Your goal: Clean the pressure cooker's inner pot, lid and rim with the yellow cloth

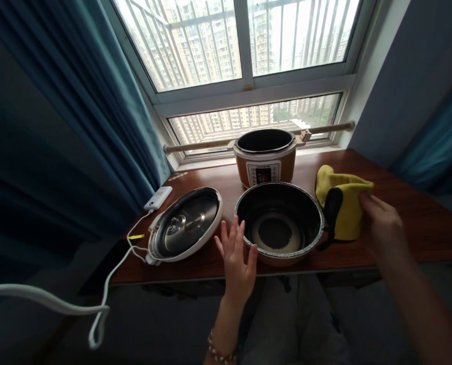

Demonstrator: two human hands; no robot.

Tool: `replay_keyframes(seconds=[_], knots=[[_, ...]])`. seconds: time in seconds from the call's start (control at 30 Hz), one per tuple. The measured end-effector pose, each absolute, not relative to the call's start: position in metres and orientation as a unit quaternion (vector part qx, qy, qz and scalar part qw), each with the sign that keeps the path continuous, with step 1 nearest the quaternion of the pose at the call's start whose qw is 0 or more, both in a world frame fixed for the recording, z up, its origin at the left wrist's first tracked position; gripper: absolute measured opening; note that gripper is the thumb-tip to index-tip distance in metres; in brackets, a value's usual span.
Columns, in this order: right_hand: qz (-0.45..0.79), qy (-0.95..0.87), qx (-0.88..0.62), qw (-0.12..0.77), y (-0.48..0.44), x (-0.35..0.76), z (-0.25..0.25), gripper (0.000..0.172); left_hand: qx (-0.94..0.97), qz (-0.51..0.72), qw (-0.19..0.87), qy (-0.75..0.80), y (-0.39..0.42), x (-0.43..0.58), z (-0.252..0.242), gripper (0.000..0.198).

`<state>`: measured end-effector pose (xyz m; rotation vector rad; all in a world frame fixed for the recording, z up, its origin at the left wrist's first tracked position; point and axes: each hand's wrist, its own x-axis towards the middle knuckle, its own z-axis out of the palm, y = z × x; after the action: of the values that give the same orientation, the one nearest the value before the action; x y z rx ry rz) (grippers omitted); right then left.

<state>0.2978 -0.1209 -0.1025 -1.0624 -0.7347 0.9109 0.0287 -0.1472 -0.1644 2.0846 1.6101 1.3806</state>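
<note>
A round black pot [277, 218] with a pale rim stands near the table's front edge, its inside bare apart from a light ring on the bottom. Fingers spread, my left hand [238, 263] is at the pot's near left rim and holds nothing; whether it touches the rim I cannot tell. My right hand [383, 220] pinches the right edge of a yellow cloth [349, 203] with black parts, just right of the pot. Behind the pot is an electric cooker body [266, 162], open at the top. To the left, a cooker lid [190, 223] lies with its metal inner side up.
A white power bank [158, 198] with a white cable [110, 274] lies at the table's left edge, by a small yellow strip [136, 236]. Blue curtains [108, 101] hang at the left. A barred window [211, 45] is behind the wooden table [408, 228].
</note>
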Motion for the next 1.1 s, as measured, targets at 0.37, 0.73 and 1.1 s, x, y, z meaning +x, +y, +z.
replay_keyframes(seconds=[0.37, 0.73, 1.1], knots=[[0.111, -0.864, -0.445, 0.209, -0.155, 0.189, -0.121, 0.025, 0.805, 0.373, 0.026, 0.461, -0.154, 0.044, -0.17, 0.051], [0.029, -0.898, -0.421, 0.123, -0.15, 0.232, -0.116, 0.024, 0.766, 0.431, -0.034, 0.475, -0.15, 0.052, -0.175, 0.041], [0.067, -0.938, -0.34, 0.005, -0.06, 0.302, -0.099, 0.027, 0.762, 0.448, 0.007, 0.468, -0.149, 0.053, -0.177, 0.022]])
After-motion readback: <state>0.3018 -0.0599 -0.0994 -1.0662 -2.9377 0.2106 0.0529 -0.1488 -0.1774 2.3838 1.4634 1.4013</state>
